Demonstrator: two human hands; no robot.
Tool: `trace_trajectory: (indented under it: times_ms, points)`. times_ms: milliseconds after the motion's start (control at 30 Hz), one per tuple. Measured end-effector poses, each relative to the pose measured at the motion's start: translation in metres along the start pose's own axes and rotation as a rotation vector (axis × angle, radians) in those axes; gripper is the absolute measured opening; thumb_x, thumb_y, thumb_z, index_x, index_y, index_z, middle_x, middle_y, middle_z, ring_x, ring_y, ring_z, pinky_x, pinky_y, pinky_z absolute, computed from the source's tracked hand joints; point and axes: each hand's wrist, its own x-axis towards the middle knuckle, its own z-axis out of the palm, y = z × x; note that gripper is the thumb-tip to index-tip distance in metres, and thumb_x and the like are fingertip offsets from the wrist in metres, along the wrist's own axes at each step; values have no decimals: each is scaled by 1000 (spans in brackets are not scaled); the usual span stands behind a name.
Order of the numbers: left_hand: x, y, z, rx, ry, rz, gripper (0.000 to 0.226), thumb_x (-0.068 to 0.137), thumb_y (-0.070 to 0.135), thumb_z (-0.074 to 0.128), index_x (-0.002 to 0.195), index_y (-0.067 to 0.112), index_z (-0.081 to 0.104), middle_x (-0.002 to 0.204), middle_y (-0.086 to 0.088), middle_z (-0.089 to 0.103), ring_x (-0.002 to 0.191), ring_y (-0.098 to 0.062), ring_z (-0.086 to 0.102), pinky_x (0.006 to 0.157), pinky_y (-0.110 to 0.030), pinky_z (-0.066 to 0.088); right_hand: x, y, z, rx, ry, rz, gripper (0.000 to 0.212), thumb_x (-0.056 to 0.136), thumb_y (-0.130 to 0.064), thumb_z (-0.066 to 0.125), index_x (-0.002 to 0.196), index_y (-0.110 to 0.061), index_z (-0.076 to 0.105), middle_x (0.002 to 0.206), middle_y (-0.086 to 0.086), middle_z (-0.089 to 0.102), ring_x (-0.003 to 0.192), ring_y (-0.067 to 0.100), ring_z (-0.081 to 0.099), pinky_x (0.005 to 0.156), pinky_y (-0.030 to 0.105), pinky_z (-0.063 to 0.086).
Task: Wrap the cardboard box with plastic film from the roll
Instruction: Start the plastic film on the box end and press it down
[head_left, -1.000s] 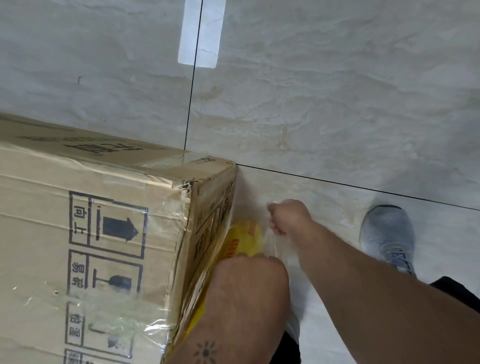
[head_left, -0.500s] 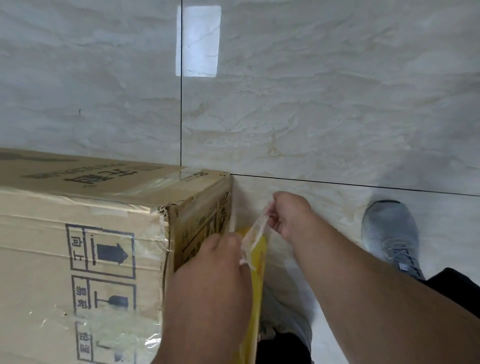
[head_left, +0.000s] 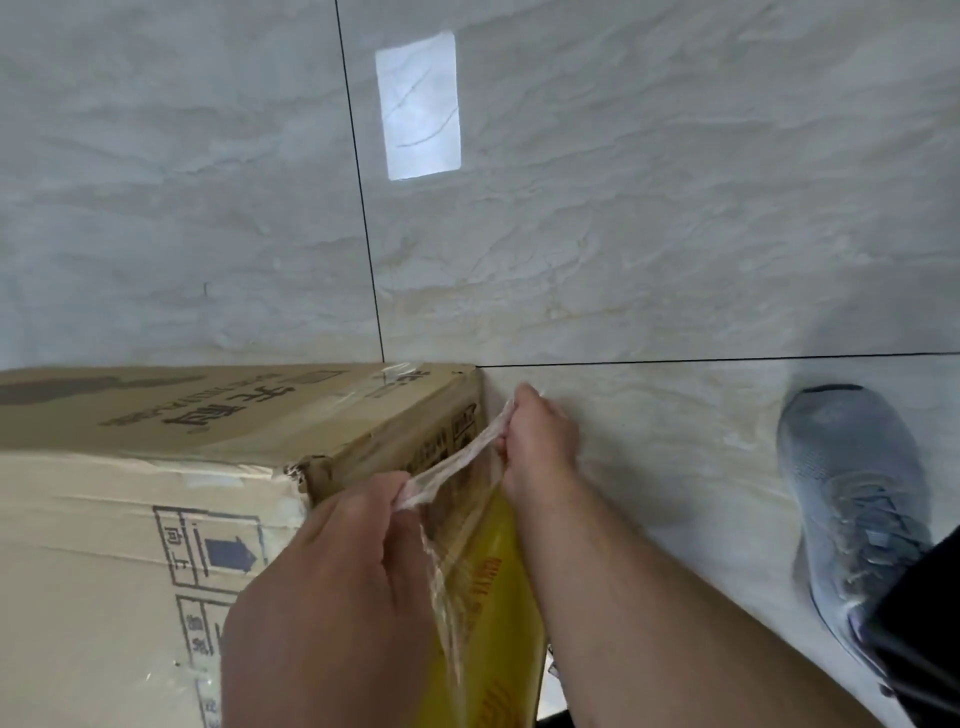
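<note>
I see the pale marble-look tile floor (head_left: 649, 234) filling most of the view, crossed by thin dark grout lines and carrying one bright rectangular reflection (head_left: 418, 106) near the top. The cardboard box (head_left: 130, 519) comes next in bulk: it sits on the floor at lower left, its near corner torn, with printed handling symbols on the face toward me and clear film already lying over parts of its top and side. My left hand (head_left: 332, 587) is low in the centre, in front of the box's corner, fingers curled and pinching one end of a bunched strand of plastic film (head_left: 457, 457). My right hand (head_left: 535, 441) is just beyond it, close beside the box's end face, fingers closed round the other end of that strand, so the film runs taut between the two hands. Below them the yellow roll (head_left: 498, 623) stands on end against the box's end face, with red lettering down its side and a sheet of film rising from it to the strand. At the right edge a grey sneaker (head_left: 852, 509) rests on the tile, well apart from the box.
</note>
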Motion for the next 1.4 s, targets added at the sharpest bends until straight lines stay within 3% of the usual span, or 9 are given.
trace_trajectory:
  times_ms: [200, 367, 500, 733, 900, 1033, 1133, 1200, 1400]
  points:
    - [12, -6, -13, 58, 138, -31, 20, 89, 43, 53, 75, 29, 60, 68, 16, 46, 61, -23, 49, 54, -27, 37, 5, 12, 26, 54, 7, -28, 28, 90, -17, 64, 64, -11, 58, 42, -1, 56, 50, 23, 51, 54, 29, 43]
    - [18, -10, -7, -90, 198, -97, 13, 80, 34, 61, 72, 27, 55, 73, 5, 53, 70, -11, 36, 62, -32, 35, 13, 20, 37, -32, 35, -82, 35, 94, -28, 69, 65, -10, 60, 47, -5, 59, 53, 20, 53, 58, 28, 45]
    - [27, -16, -1, -117, 254, -38, 23, 81, 31, 61, 67, 16, 51, 68, -9, 51, 70, -31, 48, 63, -35, 34, 21, 25, 49, -116, 42, -139, 43, 99, -36, 68, 67, -10, 57, 62, 2, 59, 65, 22, 51, 67, 31, 45]
    - [30, -26, 14, -259, 320, -101, 21, 88, 42, 56, 79, 25, 48, 64, -6, 46, 59, -34, 49, 58, -41, 43, -4, 16, 47, -290, -190, -235, 41, 111, -41, 38, 130, -10, 57, 123, 4, 62, 113, 26, 56, 85, 26, 31]
    - [46, -53, 6, -122, 123, 495, 27, 88, 25, 50, 98, 18, 74, 138, 13, 59, 118, -24, 62, 88, -56, 48, -8, 24, 45, -389, -320, -210, 19, 108, -43, 42, 110, -25, 37, 113, 3, 55, 100, 26, 50, 89, 36, 35]
    - [64, -62, -3, -9, -18, 643, 38, 95, 27, 43, 83, 14, 77, 129, -5, 69, 115, -36, 67, 95, -65, 48, -9, 21, 46, -291, -311, -218, 37, 110, -47, 40, 132, -18, 40, 113, -1, 57, 110, 24, 53, 92, 30, 33]
    - [74, -67, -7, 31, -87, 667, 34, 85, 23, 45, 90, 12, 76, 113, -4, 73, 102, -27, 69, 87, -49, 53, -7, 23, 50, -555, -434, -249, 76, 105, -68, 23, 165, -23, 17, 172, 2, 19, 158, 18, 18, 123, 39, 19]
    - [78, -69, -9, 60, -115, 725, 34, 82, 21, 44, 95, 12, 74, 107, -2, 72, 98, -24, 66, 83, -43, 53, -14, 20, 53, -593, -452, -238, 83, 103, -72, 17, 168, -22, -1, 175, -4, -10, 160, 11, -10, 130, 41, -2]
    - [77, -76, -11, 40, -181, 702, 34, 84, 22, 44, 100, 14, 74, 111, 5, 72, 101, -22, 67, 85, -45, 56, -53, 12, 40, -576, -493, -253, 82, 106, -67, 15, 167, -19, -8, 174, -5, -18, 159, 10, -16, 121, 28, -10]
